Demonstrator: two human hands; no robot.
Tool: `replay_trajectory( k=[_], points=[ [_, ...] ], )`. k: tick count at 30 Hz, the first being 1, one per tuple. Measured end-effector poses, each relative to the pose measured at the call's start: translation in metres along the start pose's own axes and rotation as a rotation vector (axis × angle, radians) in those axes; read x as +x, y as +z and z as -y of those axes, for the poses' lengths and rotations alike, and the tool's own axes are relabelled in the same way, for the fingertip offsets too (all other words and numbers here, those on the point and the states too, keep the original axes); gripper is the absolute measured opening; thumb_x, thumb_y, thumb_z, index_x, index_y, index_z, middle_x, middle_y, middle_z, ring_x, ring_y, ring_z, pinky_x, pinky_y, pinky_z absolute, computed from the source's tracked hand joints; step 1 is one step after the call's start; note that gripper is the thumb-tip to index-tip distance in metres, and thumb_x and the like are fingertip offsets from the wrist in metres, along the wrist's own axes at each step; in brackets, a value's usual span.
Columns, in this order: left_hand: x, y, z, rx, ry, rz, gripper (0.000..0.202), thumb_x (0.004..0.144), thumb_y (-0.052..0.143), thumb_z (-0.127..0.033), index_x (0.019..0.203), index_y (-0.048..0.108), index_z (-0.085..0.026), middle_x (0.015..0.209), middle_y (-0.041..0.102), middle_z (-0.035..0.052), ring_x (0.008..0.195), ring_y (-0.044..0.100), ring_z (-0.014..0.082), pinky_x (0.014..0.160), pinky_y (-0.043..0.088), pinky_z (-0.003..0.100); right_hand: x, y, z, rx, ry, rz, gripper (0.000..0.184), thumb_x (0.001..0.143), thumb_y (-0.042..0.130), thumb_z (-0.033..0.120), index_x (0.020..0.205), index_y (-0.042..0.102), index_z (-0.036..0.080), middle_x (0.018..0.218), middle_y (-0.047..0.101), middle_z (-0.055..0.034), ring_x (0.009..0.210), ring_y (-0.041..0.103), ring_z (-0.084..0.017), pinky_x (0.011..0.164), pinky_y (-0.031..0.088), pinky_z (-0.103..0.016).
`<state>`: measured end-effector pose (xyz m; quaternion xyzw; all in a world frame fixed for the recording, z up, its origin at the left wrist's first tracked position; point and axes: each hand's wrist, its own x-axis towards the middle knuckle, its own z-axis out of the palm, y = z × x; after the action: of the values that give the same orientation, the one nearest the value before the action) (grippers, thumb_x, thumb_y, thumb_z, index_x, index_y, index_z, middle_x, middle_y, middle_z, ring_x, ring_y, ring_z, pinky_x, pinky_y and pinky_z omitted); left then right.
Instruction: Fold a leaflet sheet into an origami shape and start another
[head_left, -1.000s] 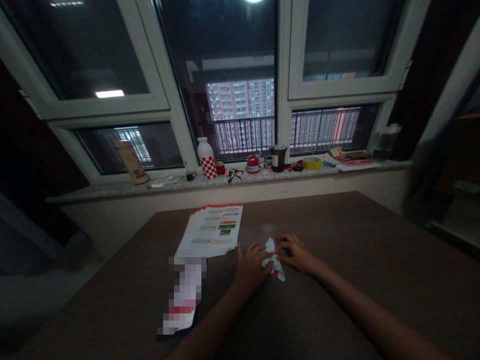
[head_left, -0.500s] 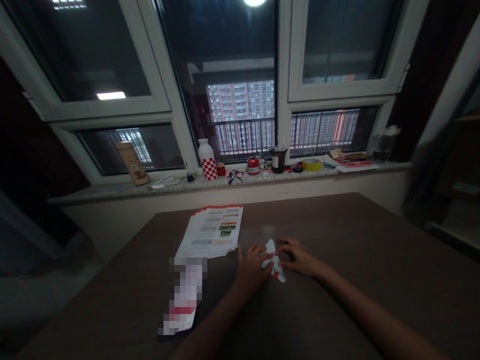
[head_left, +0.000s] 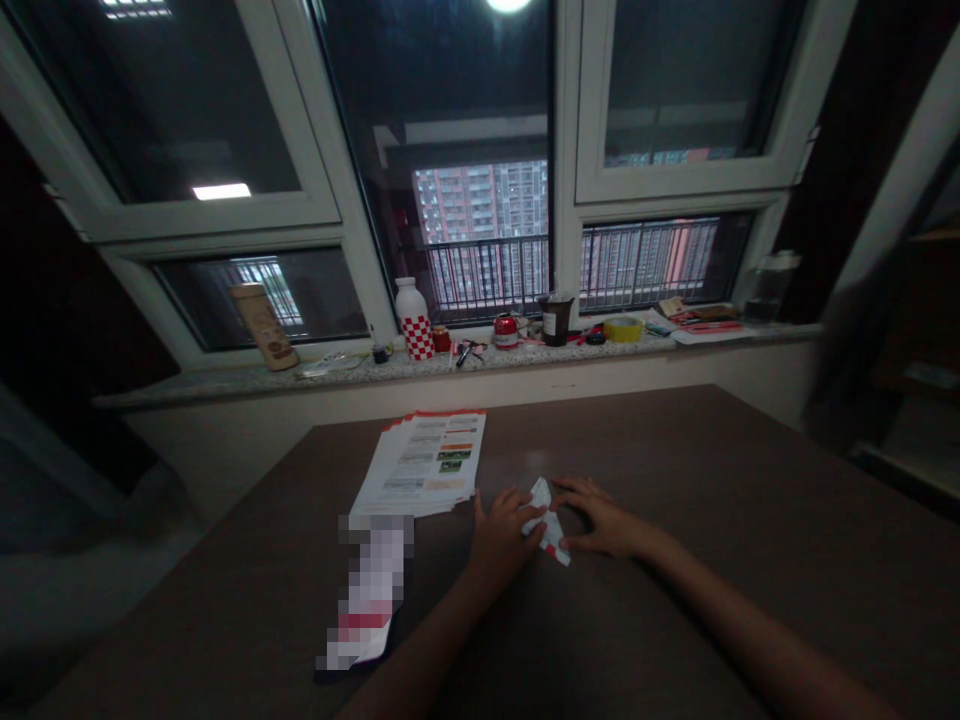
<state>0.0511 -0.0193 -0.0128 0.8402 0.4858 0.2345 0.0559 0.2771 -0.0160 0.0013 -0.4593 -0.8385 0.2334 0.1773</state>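
Note:
A small folded piece of white paper with red marks lies on the dark brown table in front of me. My left hand lies flat on its left side, fingertips pressing the paper down. My right hand rests on the paper's right side, fingers curved, thumb and fingertips touching its edge. Both forearms stretch in from the bottom of the view.
A stack of printed leaflets lies just left of my hands, with a blurred-out item nearer me. Behind the table runs a windowsill with a checked bottle, a can, a dark cup and a tape roll.
My right hand has slid slightly down along the paper's right edge, thumb now lower. The left hand stays in place on the paper.

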Motion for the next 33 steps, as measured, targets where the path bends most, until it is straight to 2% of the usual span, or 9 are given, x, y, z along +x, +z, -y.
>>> replay_trajectory(
  k=[5, 10, 12, 17, 21, 28, 33],
  points=[
    [0.000, -0.001, 0.000, -0.008, -0.012, 0.015, 0.023, 0.088, 0.059, -0.037, 0.110, 0.064, -0.038, 0.125, 0.062, -0.0016, 0.126, 0.045, 0.0258, 0.109, 0.001, 0.068, -0.005, -0.001, 0.000, 0.001, -0.005, 0.036, 0.073, 0.067, 0.070, 0.065, 0.129, 0.053, 0.030, 0.153, 0.028, -0.0078, 0.142, 0.019, -0.030, 0.115, 0.008, -0.052],
    [0.000, -0.001, 0.000, -0.005, -0.011, 0.024, 0.023, 0.090, 0.056, -0.039, 0.112, 0.063, -0.039, 0.126, 0.061, -0.0021, 0.127, 0.043, 0.0257, 0.108, 0.001, 0.069, -0.007, 0.000, -0.002, 0.006, -0.017, 0.012, 0.074, 0.065, 0.071, 0.066, 0.128, 0.054, 0.031, 0.153, 0.029, -0.0068, 0.142, 0.019, -0.030, 0.115, 0.008, -0.052],
    [0.000, -0.001, 0.002, -0.013, -0.014, 0.039, 0.024, 0.090, 0.056, -0.038, 0.114, 0.062, -0.041, 0.128, 0.060, -0.0024, 0.128, 0.042, 0.0258, 0.108, 0.001, 0.069, -0.007, 0.001, -0.004, 0.011, -0.027, -0.009, 0.069, 0.070, 0.068, 0.064, 0.128, 0.055, 0.031, 0.153, 0.031, -0.0066, 0.141, 0.021, -0.030, 0.115, 0.010, -0.052],
    [0.002, -0.002, 0.003, -0.054, -0.038, 0.086, 0.029, 0.091, 0.055, -0.035, 0.118, 0.059, -0.043, 0.132, 0.058, -0.0033, 0.131, 0.039, 0.0261, 0.107, 0.001, 0.070, -0.004, 0.009, -0.010, 0.028, -0.008, -0.083, 0.039, 0.090, 0.049, 0.052, 0.123, 0.060, 0.033, 0.148, 0.040, -0.0045, 0.139, 0.029, -0.026, 0.114, 0.015, -0.052],
    [0.003, -0.004, 0.002, -0.055, -0.040, 0.077, 0.033, 0.090, 0.056, -0.034, 0.122, 0.055, -0.043, 0.132, 0.057, -0.0037, 0.133, 0.036, 0.0262, 0.107, 0.003, 0.070, -0.001, 0.014, -0.010, 0.004, 0.003, -0.146, 0.039, 0.090, 0.052, 0.048, 0.126, 0.058, 0.035, 0.145, 0.043, -0.0030, 0.137, 0.033, -0.025, 0.114, 0.017, -0.050],
    [0.003, -0.006, 0.000, -0.038, -0.077, 0.007, 0.028, 0.085, 0.062, -0.034, 0.113, 0.062, -0.036, 0.125, 0.061, -0.0008, 0.131, 0.040, 0.0265, 0.111, 0.005, 0.064, -0.001, 0.017, -0.010, -0.025, 0.005, -0.177, 0.033, 0.090, 0.054, 0.046, 0.120, 0.063, 0.036, 0.142, 0.047, -0.0022, 0.134, 0.037, -0.025, 0.113, 0.020, -0.050],
    [0.004, -0.006, 0.004, -0.082, -0.062, 0.034, 0.028, 0.086, 0.062, -0.037, 0.114, 0.064, -0.035, 0.125, 0.063, 0.0001, 0.130, 0.041, 0.0268, 0.111, 0.003, 0.064, -0.001, 0.015, -0.010, 0.048, -0.004, -0.214, 0.033, 0.092, 0.049, 0.048, 0.114, 0.068, 0.033, 0.136, 0.053, -0.0046, 0.128, 0.044, -0.025, 0.109, 0.031, -0.045]
  ],
)
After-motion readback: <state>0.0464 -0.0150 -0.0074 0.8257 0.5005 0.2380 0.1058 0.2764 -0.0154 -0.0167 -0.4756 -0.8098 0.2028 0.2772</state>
